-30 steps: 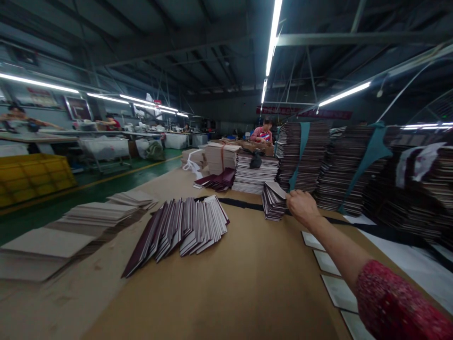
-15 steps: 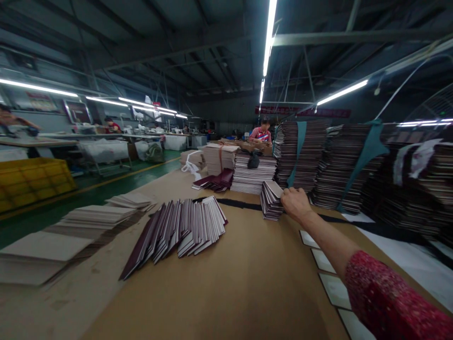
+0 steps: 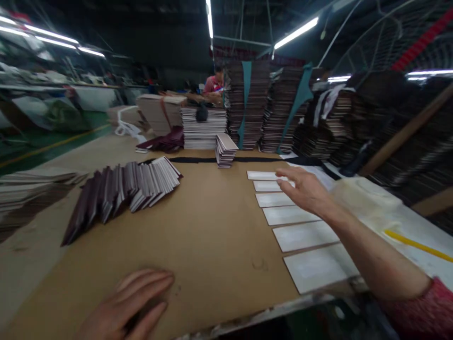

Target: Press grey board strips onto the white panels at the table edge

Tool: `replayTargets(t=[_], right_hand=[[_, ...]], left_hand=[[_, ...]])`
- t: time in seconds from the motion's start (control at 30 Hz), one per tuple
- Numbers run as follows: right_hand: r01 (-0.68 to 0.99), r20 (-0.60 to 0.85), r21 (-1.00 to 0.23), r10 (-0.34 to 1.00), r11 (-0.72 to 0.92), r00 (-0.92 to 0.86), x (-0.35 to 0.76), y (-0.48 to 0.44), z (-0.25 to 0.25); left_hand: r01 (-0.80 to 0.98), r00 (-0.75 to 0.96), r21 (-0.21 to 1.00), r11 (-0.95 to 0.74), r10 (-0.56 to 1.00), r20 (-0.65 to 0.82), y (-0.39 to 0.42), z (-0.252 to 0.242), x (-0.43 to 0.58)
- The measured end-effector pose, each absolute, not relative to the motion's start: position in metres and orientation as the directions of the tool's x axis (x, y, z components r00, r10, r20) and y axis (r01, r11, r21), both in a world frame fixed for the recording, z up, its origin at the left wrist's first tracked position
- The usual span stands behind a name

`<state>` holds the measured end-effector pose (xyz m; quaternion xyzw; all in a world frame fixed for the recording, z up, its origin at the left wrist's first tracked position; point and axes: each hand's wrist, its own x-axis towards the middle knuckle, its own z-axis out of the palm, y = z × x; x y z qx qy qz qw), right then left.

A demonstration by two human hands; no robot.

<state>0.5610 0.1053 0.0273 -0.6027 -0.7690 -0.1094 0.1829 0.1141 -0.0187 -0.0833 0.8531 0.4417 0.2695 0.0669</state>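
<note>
My right hand [image 3: 302,188] is over the far end of a row of white rectangular panels [image 3: 285,216], its thumb and fingers apart and nothing visible in them. Whether the fingertips touch the farthest panel I cannot tell. At the near left, my left hand [image 3: 130,302] hovers over or rests on the brown tabletop [image 3: 212,226], fingers stretched out, holding nothing visible. A small stack of folded boards [image 3: 225,151] stands farther back. Left of the middle lies a fanned row of maroon and white boards [image 3: 123,189], leaning on one another.
Tall stacks of dark boards [image 3: 247,104] with teal strips line the back. A pale stack [image 3: 204,127] and a bundle of beige boards [image 3: 159,113] stand beside them. To the right lie a cream cloth [image 3: 368,198] and a yellow stick [image 3: 417,244]. A co-worker [image 3: 214,82] sits beyond.
My right hand has left the small folded stack and come back to the white panels. My left hand has entered at the lower left. The view has turned right and downward.
</note>
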Motion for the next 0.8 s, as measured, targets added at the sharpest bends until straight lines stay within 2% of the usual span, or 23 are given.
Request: replayTargets(t=[0.1,0.13,0.23,0.3,0.43,0.6,0.7,0.8], right_hand=[[0.97,0.46,-0.17,0.884,0.173,-0.077,0.608,0.013,0.011],[0.952,0.487,-0.266,0.873,0.154,-0.005,0.621,-0.015,0.002],[0.921,0.529,-0.383,0.833,0.065,0.161,0.651,-0.074,-0.036],[0.931,0.557,-0.365,0.807,0.024,0.197,0.663,-0.094,-0.06],[0.975,0.587,-0.221,0.801,0.021,0.116,0.67,-0.101,-0.092],[0.992,0.618,-0.112,0.786,0.061,0.021,0.666,-0.101,-0.111],[0.986,0.618,-0.151,0.785,0.069,0.04,0.659,-0.113,-0.119],[0.944,0.578,-0.307,0.812,0.117,0.087,0.643,-0.12,-0.126]], left_hand=[[0.712,0.474,0.329,-0.621,0.77,0.428,-0.021,-0.078,0.138],[0.69,0.502,0.326,-0.646,0.752,0.427,-0.023,-0.074,0.152],[0.608,0.602,0.365,-0.705,0.709,0.368,-0.031,-0.064,0.205],[0.563,0.655,0.411,-0.717,0.69,0.307,-0.036,-0.059,0.243],[0.526,0.734,0.493,-0.693,0.663,0.149,-0.043,-0.048,0.307],[0.559,0.72,0.54,-0.629,0.692,0.06,-0.049,-0.035,0.344],[0.576,0.7,0.553,-0.602,0.713,0.048,-0.055,-0.03,0.343],[0.597,0.665,0.552,-0.582,0.744,0.065,-0.065,-0.027,0.328]])
